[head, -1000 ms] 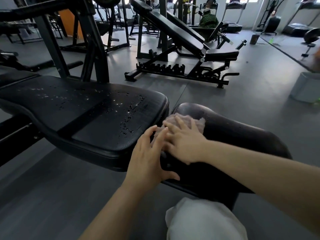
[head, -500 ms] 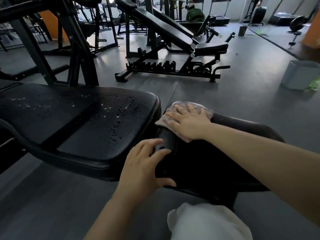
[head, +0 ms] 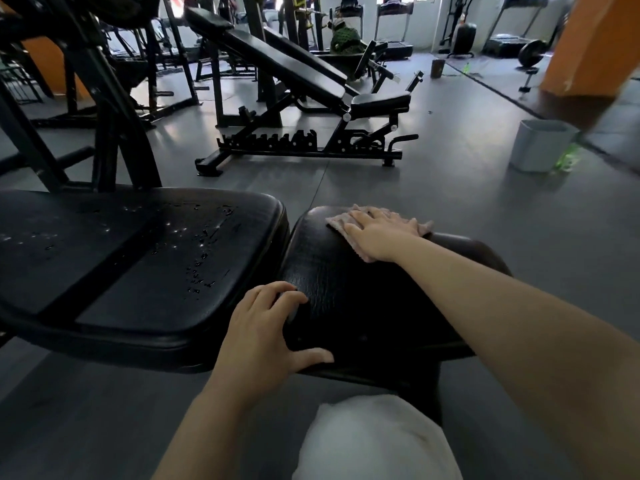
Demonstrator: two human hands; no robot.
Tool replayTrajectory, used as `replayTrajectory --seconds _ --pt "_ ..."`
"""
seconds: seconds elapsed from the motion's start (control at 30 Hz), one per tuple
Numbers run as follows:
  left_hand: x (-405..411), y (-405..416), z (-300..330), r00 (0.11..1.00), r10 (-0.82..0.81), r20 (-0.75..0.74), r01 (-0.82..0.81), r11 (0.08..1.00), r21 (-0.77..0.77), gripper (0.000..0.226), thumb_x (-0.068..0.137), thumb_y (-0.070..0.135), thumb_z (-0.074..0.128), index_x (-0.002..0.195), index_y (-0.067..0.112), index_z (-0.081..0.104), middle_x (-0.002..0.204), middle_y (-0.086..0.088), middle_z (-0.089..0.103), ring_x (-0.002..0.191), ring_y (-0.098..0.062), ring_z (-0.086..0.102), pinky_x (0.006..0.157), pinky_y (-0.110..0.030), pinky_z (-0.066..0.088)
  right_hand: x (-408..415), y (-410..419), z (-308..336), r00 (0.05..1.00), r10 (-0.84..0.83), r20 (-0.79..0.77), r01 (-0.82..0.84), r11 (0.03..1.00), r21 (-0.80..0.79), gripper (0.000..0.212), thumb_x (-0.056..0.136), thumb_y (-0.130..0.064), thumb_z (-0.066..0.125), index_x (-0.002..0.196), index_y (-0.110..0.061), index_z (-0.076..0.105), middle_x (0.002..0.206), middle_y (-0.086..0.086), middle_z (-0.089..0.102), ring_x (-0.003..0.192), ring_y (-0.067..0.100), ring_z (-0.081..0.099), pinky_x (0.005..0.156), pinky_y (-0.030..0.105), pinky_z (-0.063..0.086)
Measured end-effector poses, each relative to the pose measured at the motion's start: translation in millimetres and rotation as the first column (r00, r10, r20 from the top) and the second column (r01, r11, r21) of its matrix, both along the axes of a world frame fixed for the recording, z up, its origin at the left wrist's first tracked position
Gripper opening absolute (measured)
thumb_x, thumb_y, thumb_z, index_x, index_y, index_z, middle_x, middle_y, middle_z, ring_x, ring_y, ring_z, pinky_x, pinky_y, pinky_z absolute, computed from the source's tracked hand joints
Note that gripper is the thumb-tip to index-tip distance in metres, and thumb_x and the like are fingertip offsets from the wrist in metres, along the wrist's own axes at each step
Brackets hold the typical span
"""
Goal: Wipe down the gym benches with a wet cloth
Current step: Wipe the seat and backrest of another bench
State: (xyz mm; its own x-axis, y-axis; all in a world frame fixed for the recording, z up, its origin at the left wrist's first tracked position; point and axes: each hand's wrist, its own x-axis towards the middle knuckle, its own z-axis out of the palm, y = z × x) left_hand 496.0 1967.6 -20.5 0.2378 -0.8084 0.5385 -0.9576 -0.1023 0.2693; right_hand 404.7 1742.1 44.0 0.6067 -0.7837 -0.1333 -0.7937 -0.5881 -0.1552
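the grey rubber floor (head: 450,188) fills most of the view, matte and seamed, with its far corners lost in blur. the big back pad (head: 138,265) of the near bench runs off the left edge, so its full length is cut off; its long axis lies left to right, its black vinyl is glossy and beaded with water drops near the rounded right end. just beside it, apart by a narrow gap, sits the seat pad (head: 363,299), black, crackled in texture, rounded at the far end, its right part hidden under the forearm and its underside dark and hard to read. an incline bench (head: 294,74) stands well apart behind, its padded back tilted up to the left on a black steel frame. a pale bin (head: 540,147) stands on the floor at right, partly blurred. the right hand (head: 377,237) lies flat with fingers straight, pressing the cloth (head: 337,221), a pinkish, soft rag at the far edge of the seat pad, mostly covered by the palm. the left hand (head: 266,327) rests on the seat pad's near left corner, fingers bent over the edge, thumb spread along the front.
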Motion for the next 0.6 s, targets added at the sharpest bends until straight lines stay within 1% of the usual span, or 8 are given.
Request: replayTrajectory --seconds 0.07,0.13,0.23,0.33,0.43,0.53,0.6 --pt "-9.5 -4.9 -0.2 0.999 0.042 -0.026 -0.043 0.999 -0.032 0.064 0.069 0.073 0.048 0.101 0.02 0.063 0.11 0.003 0.059 0.106 -0.018 0.048 0.089 -0.033 0.04 -19.5 -1.5 1.4 0.999 -0.032 -0.007 0.032 0.999 -0.016 0.056 0.097 -0.057 0.013 0.149 -0.037 0.015 0.158 -0.004 0.016 0.144 0.026 0.015 0.109 0.061 0.005" --pt "-19.6 -11.3 -0.5 0.996 0.083 -0.012 -0.083 0.995 -0.063 0.054 0.079 0.065 0.044 0.097 0.018 0.065 0.105 0.002 0.061 0.102 -0.023 0.053 0.09 -0.035 0.041 -41.3 -2.1 1.6 0.997 -0.073 -0.014 0.073 0.997 -0.026 0.054 0.098 -0.055 0.014 0.148 -0.038 0.017 0.157 -0.004 0.019 0.143 0.026 0.018 0.109 0.06 0.007" --pt "-28.7 -22.3 1.3 0.994 0.109 0.007 -0.108 0.987 -0.117 0.044 0.086 0.053 0.043 0.094 0.016 0.066 0.101 0.0 0.063 0.098 -0.025 0.055 0.089 -0.034 0.037 -74.2 -8.4 -2.0 0.992 -0.129 -0.005 0.128 0.989 -0.068 0.053 0.098 -0.053 0.016 0.148 -0.038 0.021 0.156 -0.005 0.022 0.142 0.025 0.021 0.109 0.056 0.012" --pt "-33.1 -30.5 5.0 0.991 0.133 0.023 -0.127 0.976 -0.175 0.038 0.088 0.045 0.046 0.097 0.014 0.067 0.102 -0.002 0.064 0.098 -0.024 0.056 0.089 -0.034 0.036 -104.4 -10.3 -10.8 0.984 -0.179 0.017 0.18 0.982 -0.058 0.052 0.097 -0.054 0.017 0.147 -0.04 0.019 0.157 -0.006 0.016 0.144 0.025 0.013 0.112 0.054 0.013" --pt "-36.0 -38.9 7.5 0.988 0.152 0.012 -0.147 0.968 -0.204 0.037 0.089 0.04 0.045 0.1 0.013 0.067 0.103 -0.003 0.065 0.099 -0.025 0.057 0.09 -0.035 0.036 -128.3 8.1 -22.6 0.981 -0.192 0.037 0.195 0.978 -0.073 0.052 0.097 -0.055 0.017 0.147 -0.043 0.013 0.159 -0.01 0.005 0.146 0.027 0.001 0.114 0.055 0.008" --pt "-37.9 -46.2 7.2 0.985 0.174 0.004 -0.17 0.967 -0.189 0.036 0.089 0.038 0.045 0.101 0.013 0.067 0.103 -0.003 0.065 0.099 -0.027 0.059 0.09 -0.04 0.041 -137.6 32.1 -29.7 0.984 -0.178 -0.017 0.174 0.974 -0.144 0.054 0.097 -0.054 0.015 0.148 -0.043 0.003 0.16 -0.008 -0.001 0.145 0.029 -0.005 0.115 0.055 0.005" --pt "-37.9 -47.5 5.8 0.983 0.182 0.004 -0.178 0.966 -0.19 0.035 0.089 0.036 0.044 0.101 0.012 0.067 0.102 -0.004 0.066 0.099 -0.028 0.06 0.088 -0.042 0.043 -135.5 32.3 -29.3 0.985 -0.173 -0.027 0.166 0.974 -0.155 0.054 0.096 -0.055 0.014 0.148 -0.044 0.001 0.16 -0.008 -0.002 0.145 0.028 -0.006 0.114 0.056 0.006"
